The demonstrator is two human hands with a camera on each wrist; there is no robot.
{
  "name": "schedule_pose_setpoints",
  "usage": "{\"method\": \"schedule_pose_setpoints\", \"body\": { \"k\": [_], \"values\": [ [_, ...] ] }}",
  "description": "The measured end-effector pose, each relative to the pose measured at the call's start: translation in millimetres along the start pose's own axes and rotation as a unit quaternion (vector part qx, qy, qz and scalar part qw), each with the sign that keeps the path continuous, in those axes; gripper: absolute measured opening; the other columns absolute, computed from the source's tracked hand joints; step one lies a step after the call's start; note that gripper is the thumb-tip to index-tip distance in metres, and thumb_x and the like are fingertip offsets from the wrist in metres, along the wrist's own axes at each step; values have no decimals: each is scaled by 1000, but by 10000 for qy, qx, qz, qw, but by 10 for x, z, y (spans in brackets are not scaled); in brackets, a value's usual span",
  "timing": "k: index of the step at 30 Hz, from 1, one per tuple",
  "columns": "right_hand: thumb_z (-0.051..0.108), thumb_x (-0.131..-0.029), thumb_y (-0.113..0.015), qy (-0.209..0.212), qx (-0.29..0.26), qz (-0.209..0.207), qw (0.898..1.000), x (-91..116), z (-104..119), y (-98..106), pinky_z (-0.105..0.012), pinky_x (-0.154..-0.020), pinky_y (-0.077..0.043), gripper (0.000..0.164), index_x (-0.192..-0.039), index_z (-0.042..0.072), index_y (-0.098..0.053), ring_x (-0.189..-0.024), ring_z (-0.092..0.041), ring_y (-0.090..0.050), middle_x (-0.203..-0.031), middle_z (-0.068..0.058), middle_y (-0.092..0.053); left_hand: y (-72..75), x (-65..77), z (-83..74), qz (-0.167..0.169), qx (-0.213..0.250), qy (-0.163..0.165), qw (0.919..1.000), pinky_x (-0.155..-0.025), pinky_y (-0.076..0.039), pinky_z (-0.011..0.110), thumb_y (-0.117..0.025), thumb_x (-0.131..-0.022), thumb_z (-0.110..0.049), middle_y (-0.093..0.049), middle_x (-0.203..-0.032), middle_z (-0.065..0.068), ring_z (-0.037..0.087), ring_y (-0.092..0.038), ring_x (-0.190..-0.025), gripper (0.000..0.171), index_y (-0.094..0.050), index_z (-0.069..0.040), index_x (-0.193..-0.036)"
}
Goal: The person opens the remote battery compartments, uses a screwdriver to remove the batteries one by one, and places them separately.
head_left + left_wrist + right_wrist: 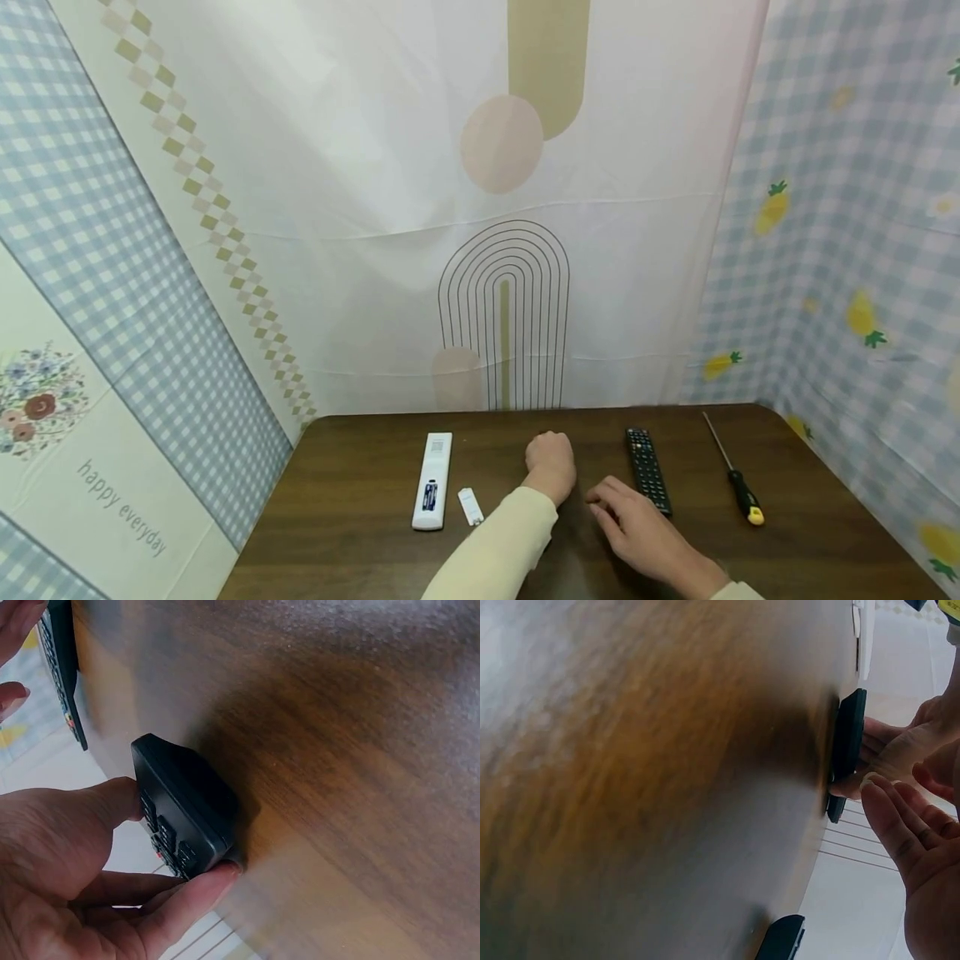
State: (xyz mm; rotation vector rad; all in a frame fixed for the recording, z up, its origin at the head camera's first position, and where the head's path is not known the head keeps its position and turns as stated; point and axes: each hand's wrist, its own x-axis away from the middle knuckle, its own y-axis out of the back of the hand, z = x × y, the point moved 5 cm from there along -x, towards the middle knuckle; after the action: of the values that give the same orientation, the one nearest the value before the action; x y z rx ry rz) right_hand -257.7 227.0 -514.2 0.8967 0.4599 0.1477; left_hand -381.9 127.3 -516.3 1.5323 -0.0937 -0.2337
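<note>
My left hand (551, 465) grips a black remote control (180, 799) by its edges, thumb on one side and fingers on the other, low over the tabletop. In the head view the hand hides this remote; the right wrist view catches its dark side (847, 742). My right hand (641, 529) hovers to the right of the left one, fingers loosely bent and holding nothing. Close beyond it lies a second black remote (648, 471), buttons up. Further left is a white remote (432, 481) with its battery bay uncovered, and beside it a small white cover (471, 506).
A screwdriver (738, 483) with a black and yellow handle lies on the right of the brown wooden table (337, 500). Patterned cloths (360, 292) hang behind the table and along both sides.
</note>
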Motion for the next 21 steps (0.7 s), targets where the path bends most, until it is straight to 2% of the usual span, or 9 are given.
{"method": "schedule_pose_setpoints", "body": {
  "k": [15, 21],
  "values": [
    [10, -105, -67, 168, -6, -81, 9998, 6, 39, -29, -21, -63, -50, 10, -109, 17, -72, -77, 9, -52, -104, 3, -69, -15, -53, -6, 171, 168, 111, 9997, -55, -57, 29, -81, -94, -29, -82, -103, -5, 12, -77, -90, 7, -82, -24, -99],
    [10, -105, -66, 45, -9, 11, 10000, -2, 42, -48, -22, -64, -51, 11, -110, 17, -73, -78, 9, -53, -106, 3, -70, -11, 3, 17, 136, -140, -64, 9998, -52, -54, 27, -80, -94, -34, -81, -98, -7, 10, -75, -83, 10, -82, -24, -96]
  ]
}}
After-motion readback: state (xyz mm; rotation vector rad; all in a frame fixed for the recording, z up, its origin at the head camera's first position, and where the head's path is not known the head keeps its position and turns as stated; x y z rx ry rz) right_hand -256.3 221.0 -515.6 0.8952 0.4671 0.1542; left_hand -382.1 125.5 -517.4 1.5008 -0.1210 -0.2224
